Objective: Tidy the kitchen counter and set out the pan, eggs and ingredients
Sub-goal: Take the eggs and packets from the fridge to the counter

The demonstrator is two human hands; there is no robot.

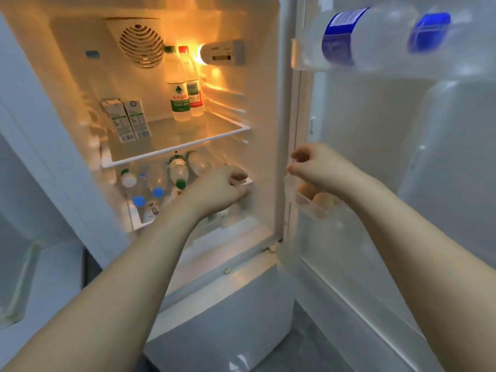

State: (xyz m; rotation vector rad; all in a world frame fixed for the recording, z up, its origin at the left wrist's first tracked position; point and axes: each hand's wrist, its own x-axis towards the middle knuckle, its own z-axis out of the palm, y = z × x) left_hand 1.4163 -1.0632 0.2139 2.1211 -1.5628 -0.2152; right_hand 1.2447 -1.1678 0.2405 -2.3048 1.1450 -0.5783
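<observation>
The fridge stands open with its light on. Brown eggs [318, 197] lie in a clear door bin [308, 210] just right of the hinge. My right hand [319, 167] hovers right above them, fingers loosely curled and holding nothing. My left hand [218, 190] reaches inside to the right front corner of the lower shelf [134, 220], and its fingers curl over the shelf's white rim. The pan and the counter are out of view.
Several water bottles [178, 170] lie on the lower shelf beside my left hand. Two cartons [128, 120] and two upright bottles [181, 92] stand on the glass shelf [188, 146] above. A blue-capped bottle [375, 38] lies in the top door bin.
</observation>
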